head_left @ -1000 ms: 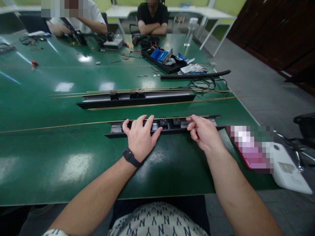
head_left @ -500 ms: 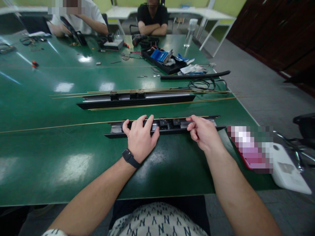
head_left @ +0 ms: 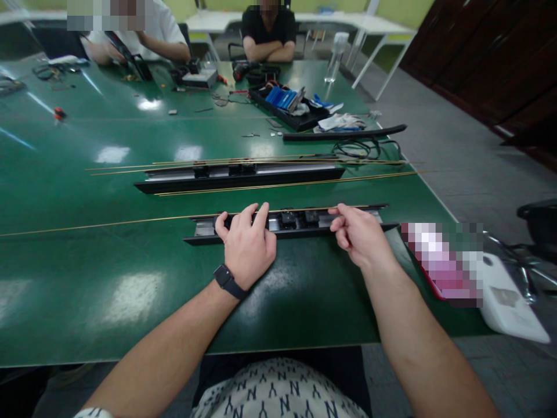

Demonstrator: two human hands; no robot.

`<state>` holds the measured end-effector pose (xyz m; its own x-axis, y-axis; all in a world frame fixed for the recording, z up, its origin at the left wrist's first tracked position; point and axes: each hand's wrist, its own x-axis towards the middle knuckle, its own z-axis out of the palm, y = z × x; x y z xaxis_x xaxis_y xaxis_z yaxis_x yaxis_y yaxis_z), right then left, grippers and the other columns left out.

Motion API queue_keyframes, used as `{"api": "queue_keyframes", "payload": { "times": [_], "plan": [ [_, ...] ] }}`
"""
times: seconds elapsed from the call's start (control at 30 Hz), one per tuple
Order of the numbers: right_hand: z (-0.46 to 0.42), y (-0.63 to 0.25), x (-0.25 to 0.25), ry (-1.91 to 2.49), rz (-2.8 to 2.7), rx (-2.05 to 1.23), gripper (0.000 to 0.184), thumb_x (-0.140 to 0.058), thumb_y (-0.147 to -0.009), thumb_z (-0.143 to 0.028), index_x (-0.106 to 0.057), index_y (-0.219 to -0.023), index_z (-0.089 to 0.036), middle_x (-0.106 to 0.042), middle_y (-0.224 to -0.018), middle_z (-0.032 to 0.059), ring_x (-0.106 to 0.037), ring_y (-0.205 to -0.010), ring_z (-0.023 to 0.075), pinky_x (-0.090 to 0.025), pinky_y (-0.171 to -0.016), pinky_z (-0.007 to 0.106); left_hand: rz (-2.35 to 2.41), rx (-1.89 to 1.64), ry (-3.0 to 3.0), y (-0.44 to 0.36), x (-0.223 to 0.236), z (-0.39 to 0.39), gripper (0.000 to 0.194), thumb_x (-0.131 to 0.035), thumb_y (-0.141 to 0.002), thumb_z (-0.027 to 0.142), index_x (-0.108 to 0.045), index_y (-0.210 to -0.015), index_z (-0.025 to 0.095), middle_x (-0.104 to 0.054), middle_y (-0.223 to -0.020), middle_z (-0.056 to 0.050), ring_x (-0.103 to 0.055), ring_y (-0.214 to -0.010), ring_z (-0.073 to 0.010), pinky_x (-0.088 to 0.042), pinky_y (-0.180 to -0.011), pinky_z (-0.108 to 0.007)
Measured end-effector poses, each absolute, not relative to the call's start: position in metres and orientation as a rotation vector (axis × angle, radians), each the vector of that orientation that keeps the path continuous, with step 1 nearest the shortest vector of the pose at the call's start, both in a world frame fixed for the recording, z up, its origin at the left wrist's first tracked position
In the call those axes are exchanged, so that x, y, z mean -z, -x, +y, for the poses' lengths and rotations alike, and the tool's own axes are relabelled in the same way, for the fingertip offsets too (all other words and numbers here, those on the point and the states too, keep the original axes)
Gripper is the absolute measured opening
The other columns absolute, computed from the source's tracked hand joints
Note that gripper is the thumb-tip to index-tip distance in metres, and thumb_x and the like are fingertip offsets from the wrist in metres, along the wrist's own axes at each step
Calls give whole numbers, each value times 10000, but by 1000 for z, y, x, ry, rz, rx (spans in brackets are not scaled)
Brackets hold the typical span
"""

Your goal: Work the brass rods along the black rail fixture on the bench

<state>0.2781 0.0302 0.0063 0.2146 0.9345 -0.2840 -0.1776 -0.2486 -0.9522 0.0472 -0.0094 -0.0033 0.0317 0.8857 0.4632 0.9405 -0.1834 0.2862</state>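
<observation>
A short black rail (head_left: 300, 233) with a silvery inner channel and black blocks lies in front of me. Along its far edge runs a thin gold-coloured rod (head_left: 130, 222) that extends well past the rail's left end. My left hand (head_left: 249, 247), with a black watch on the wrist, lies across the rail's left half, fingers bent over to the far edge and thumb tucked at the near side. My right hand (head_left: 359, 232) is at the right half, index finger along the rod and other fingers curled; its fingertip contact is partly hidden.
Behind lies a longer black rail (head_left: 239, 183) with several gold rods around it. Further back are a black strip (head_left: 343, 136), coiled cable (head_left: 357, 149), gloves (head_left: 342, 123) and a black tray (head_left: 300, 122). A white device (head_left: 513, 302) lies right. Two people sit opposite.
My left thumb has drawn in towards the palm, and the left hand has shifted slightly left. My right hand stays at the rod. The rail has barely moved.
</observation>
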Motion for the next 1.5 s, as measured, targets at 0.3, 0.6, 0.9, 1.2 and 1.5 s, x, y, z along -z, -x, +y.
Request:
{"api": "queue_keyframes", "payload": {
  "times": [0.3, 0.6, 0.9, 1.2, 1.5],
  "plan": [
    [29, -277, -8, 1401, -787, -1279, 230, -657, -937, -353, -670, -861, -137, -619, -532, -1, -387, -250, 60, -167, -264, 186, -1939, 882, 2187, -47, 4, -10, 464, -534, -937, 213, -625, -1392, 227, -667, -1384, -124, -633, -1213, -308, -185, -1207, -585],
    [29, -277, -8, 1394, -791, -1277, 226, -665, -929, -353, -675, -874, -133, -624, -538, -1, -390, -258, 58, -169, -271, 183, -1920, 873, 2182, -47, 7, -9, 408, -568, -988, 370, -643, -1368, 242, -659, -1391, -132, -638, -1212, -315, -167, -1211, -602],
    [29, -277, -7, 1392, -796, -1284, 273, -713, -907, -410, -670, -871, -142, -620, -541, 3, -389, -263, 58, -163, -275, 190, -1924, 856, 2185, -47, 5, -10, 423, -591, -986, 408, -641, -1375, 248, -652, -1402, -137, -634, -1219, -325, -170, -1206, -617],
    [28, -277, -7, 1379, -790, -1291, 274, -711, -907, -405, -679, -877, -135, -604, -528, -13, -379, -266, 56, -167, -276, 188, -1927, 856, 2176, -49, 6, -10, 407, -601, -987, 437, -657, -1359, 281, -659, -1387, -117, -637, -1206, -314, -170, -1201, -616],
    [27, -274, -13, 1302, -725, -1383, 235, -739, -908, -365, -676, -898, -139, -584, -520, -34, -360, -289, 47, -195, -281, 170, -1931, 843, 2180, -49, 7, -10, 401, -595, -991, 436, -658, -1362, 296, -661, -1389, -113, -633, -1203, -315, -161, -1204, -621]
  ]
}}
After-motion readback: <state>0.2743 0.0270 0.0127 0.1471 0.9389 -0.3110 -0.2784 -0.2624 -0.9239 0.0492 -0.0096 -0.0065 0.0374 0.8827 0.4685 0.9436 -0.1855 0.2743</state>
